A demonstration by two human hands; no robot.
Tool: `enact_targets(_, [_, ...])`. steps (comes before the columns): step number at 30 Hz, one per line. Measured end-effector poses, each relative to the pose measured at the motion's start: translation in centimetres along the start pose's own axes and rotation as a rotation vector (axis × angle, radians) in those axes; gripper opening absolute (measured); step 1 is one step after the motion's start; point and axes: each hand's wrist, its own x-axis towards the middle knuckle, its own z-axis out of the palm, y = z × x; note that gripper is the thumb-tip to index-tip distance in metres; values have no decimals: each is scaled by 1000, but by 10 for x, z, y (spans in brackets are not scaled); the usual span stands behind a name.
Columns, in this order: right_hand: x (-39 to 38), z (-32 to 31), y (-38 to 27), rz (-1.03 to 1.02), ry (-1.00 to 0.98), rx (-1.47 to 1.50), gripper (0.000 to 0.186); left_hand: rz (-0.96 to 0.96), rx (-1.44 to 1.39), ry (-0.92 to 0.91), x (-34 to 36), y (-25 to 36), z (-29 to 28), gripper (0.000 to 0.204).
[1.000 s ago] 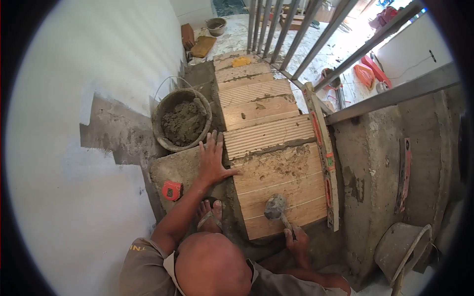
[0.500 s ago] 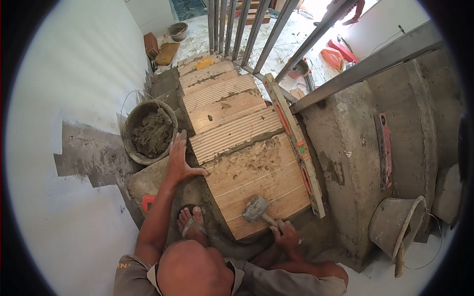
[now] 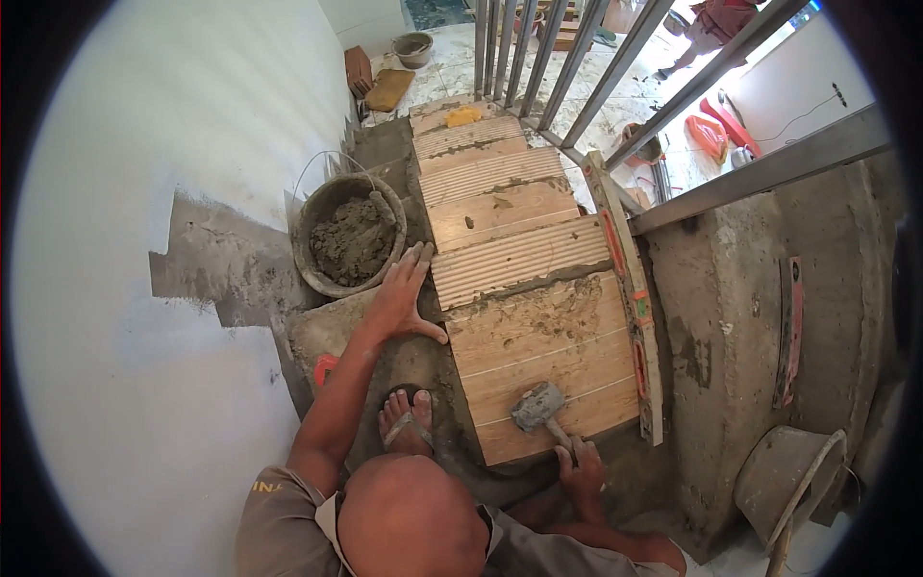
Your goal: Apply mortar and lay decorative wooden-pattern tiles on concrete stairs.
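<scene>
My hands are out of view. A co-worker point(image 3: 404, 510), seen by bald crown and grey-brown shoulders, works below me. Their left hand point(image 3: 399, 303) rests spread at the left edge of wood-look tiles point(image 3: 510, 346), beside a mortar-filled bucket point(image 3: 306, 236). Their right hand point(image 3: 582, 476) grips a grey mallet point(image 3: 534, 406), whose head sits on or just above the lowest tile. A long spirit level point(image 3: 637, 308) lies along the tiles' right edge. A red tape measure point(image 3: 324, 367) is partly hidden by the left forearm.
Metal railing point(image 3: 750, 192) borders the tiled steps. A white wall point(image 3: 115, 385) stands left. Bare concrete steps point(image 3: 702, 404) at right hold a pinkish bar point(image 3: 791, 327) and a tilted bucket point(image 3: 774, 481). Another person point(image 3: 716, 29) bends beyond the railing, near red bags point(image 3: 710, 139).
The view swung and tilted, then returned close to its earlier angle. The person beyond the railing has come further into view. The co-worker's hands and the mallet have barely moved on the tiles.
</scene>
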Motion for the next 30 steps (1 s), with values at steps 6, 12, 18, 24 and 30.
enact_targets(6, [-7, -7, 11, 39, 35, -3, 28, -49, -74, -15, 4, 8, 6, 150])
enact_targets(12, [-36, -13, 23, 63, 260, -13, 27, -33, -102, -43, 1, 8, 7, 154])
enact_targets(18, [-36, -12, 14, 250, 165, -12, 29, -96, -9, -84, -2, 2, 16, 154])
enact_targets(24, [-37, -6, 11, 361, 119, 67, 31, -126, -59, -98, -2, 0, 13, 151])
enact_targets(30, [-30, -13, 6, 359, 113, 117, 29, -111, -14, 11, 17, 40, 1, 132])
